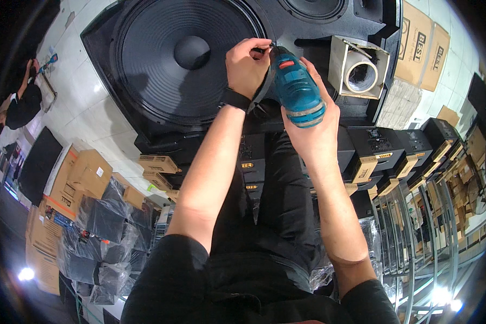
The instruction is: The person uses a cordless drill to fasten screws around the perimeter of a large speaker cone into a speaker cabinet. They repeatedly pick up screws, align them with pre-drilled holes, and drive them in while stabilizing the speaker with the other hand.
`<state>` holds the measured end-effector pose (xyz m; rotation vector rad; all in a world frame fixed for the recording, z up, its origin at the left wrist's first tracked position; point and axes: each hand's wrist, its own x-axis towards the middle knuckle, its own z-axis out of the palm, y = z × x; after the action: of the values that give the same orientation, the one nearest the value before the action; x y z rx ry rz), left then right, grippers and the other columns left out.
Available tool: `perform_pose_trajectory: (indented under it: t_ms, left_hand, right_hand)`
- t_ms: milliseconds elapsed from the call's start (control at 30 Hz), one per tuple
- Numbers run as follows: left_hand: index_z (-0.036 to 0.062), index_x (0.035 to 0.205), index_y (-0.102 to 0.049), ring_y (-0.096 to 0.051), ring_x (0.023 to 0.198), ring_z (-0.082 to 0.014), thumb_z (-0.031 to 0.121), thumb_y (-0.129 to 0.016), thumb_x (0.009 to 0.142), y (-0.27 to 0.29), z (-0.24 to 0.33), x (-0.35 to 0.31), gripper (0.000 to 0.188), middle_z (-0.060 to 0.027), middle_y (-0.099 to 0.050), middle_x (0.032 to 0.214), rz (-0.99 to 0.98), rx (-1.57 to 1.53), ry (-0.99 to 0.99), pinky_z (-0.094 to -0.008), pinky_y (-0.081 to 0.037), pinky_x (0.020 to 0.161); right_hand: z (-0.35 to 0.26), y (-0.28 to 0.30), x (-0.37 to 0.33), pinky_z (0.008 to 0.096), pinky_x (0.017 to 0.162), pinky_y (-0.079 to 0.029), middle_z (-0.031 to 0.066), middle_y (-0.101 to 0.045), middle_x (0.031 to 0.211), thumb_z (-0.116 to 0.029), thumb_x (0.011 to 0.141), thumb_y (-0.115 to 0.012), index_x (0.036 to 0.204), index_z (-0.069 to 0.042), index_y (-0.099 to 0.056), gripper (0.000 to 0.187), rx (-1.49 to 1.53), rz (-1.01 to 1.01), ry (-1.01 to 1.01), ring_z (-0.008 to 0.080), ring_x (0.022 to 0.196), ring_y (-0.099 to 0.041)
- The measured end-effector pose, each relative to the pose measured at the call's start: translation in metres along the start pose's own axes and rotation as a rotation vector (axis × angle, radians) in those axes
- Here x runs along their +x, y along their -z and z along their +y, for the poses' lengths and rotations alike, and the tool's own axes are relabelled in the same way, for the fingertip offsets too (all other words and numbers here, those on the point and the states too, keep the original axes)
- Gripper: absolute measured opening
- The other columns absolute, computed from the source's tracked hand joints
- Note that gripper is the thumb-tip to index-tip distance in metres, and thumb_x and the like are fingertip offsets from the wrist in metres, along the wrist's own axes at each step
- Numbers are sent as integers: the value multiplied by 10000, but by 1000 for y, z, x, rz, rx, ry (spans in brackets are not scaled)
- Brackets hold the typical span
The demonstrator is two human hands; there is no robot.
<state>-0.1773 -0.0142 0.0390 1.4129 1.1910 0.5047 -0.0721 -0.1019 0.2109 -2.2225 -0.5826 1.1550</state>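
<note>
A teal and black power drill [297, 89] is gripped in my right hand [319, 121], its nose pointing away toward the rim of a large black speaker cone [151, 59]. My left hand [247, 67] is closed in a pinch beside the drill's tip, at the cone's right edge. What its fingers hold, if anything, is too small to make out. The cone sits in a black speaker cabinet [286, 32]. Right of the drill, a small open box [337, 70] with a white roll [360, 75] in it rests on the cabinet.
A smaller speaker cone [318, 4] shows at the far edge. Cardboard boxes [424, 46] stand at the right. Black speaker boxes [372, 143] line up nearer me. Wrapped black units [100, 221] are stacked at the left. Another person [24, 102] works with a drill at the far left.
</note>
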Motion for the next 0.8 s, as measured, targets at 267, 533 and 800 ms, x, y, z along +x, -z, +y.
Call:
perform_pose_trajectory:
  t_ms: [267, 533, 800]
  left_hand:
    - [156, 1345, -730, -559, 1386, -351, 209, -887, 799, 31, 8, 15, 571, -82, -635, 1453, -133, 598, -347, -486, -479, 1110]
    - [222, 1715, -331, -182, 1667, -380, 472, -738, 958, -16, -24, -3, 895, -98, -205, 1816, -111, 902, -353, -713, -217, 1274]
    - [191, 1721, -308, -193, 1667, -355, 591, -673, 976, -46, -51, 9, 922, -77, -202, 1818, 41, 1079, -258, -714, -208, 1281]
  right_hand:
    - [1, 13, 7, 416, 1132, -524, 201, -710, 1408, 33, 826, -769, 1556, -58, -553, 767, -80, -67, 27, 288, 1338, -681]
    - [7, 15, 10, 396, 1139, -516, 197, -711, 1407, 34, 828, -735, 1559, -49, -550, 759, -77, -87, 58, 254, 1326, -686]
    - [13, 14, 8, 402, 1151, -505, 191, -712, 1405, 23, 830, -728, 1568, -65, -543, 766, -78, -92, 70, 244, 1329, -679]
